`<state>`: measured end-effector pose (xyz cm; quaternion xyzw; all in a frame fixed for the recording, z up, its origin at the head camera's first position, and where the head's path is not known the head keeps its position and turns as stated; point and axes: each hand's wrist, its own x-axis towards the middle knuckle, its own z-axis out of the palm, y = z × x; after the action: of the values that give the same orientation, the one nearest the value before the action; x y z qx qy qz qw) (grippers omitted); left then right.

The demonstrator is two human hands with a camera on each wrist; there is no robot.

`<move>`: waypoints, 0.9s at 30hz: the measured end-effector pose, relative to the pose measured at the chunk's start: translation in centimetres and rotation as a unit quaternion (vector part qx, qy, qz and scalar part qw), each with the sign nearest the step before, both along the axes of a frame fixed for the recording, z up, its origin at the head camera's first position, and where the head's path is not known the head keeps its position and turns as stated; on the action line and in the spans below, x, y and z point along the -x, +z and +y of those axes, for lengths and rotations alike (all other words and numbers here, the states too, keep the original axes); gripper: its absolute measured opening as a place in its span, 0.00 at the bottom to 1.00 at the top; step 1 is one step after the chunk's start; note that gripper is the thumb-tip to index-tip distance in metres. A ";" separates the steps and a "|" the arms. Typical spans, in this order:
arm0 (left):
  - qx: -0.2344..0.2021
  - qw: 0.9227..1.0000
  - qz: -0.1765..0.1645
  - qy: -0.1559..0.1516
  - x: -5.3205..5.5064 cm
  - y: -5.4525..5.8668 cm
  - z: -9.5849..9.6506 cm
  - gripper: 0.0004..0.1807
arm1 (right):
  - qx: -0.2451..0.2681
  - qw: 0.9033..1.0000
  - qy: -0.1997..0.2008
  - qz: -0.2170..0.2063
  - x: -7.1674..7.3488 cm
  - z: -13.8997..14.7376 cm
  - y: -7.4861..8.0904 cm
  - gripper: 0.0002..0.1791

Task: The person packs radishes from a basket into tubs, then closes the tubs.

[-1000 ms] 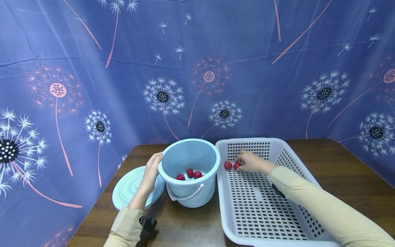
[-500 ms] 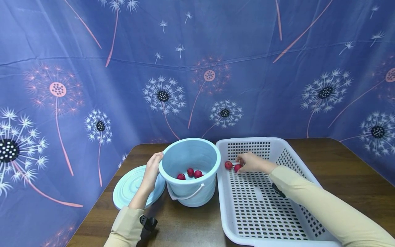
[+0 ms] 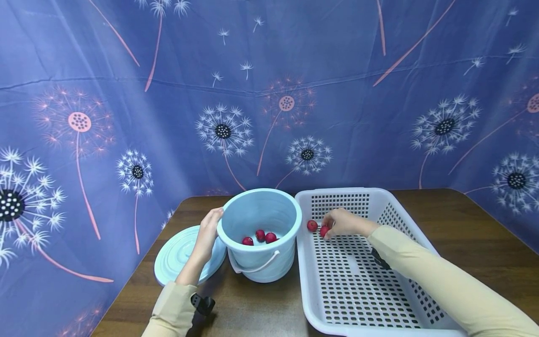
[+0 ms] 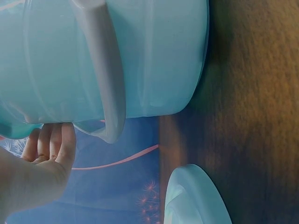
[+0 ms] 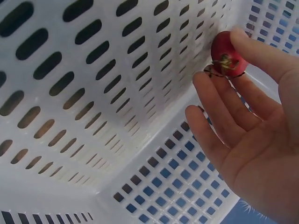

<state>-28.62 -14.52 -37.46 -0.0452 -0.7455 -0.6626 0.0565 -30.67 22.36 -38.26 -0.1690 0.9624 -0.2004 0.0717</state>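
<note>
No text, label, brand, number or sign can be read in any of the three views.

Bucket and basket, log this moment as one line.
left hand: touches bucket; right hand: holds red item in basket; bucket: red items inside; lid: on table

Dandelion-print blue cloth (image 3: pixel 362 117), wooden table (image 3: pixel 252 309)
</note>
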 end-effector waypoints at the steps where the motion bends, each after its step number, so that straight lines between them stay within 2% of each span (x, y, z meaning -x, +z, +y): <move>1: -0.001 1.000 -0.001 -0.001 0.0 0.0 0.0 0.22 | -0.001 1.000 0.003 0.003 0.0 0.0 0.1 0.18; 8: 0.001 1.000 -0.003 -0.006 0.0 -0.1 -0.1 0.23 | 0.003 1.000 0.001 0.017 0.0 0.3 0.7 0.15; 19: -0.006 1.000 0.011 -0.015 0.1 -0.2 -0.2 0.22 | 0.020 0.999 0.003 0.028 0.2 0.7 2.4 0.17; 27: -0.005 1.000 0.019 -0.020 0.3 0.0 -0.2 0.22 | 0.030 0.998 0.020 0.050 0.0 0.8 3.8 0.15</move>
<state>-28.95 -14.75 -37.45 -0.0722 -0.7398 -0.6664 0.0581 -30.68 23.20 -34.51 -0.1997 0.9548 -0.2192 0.0222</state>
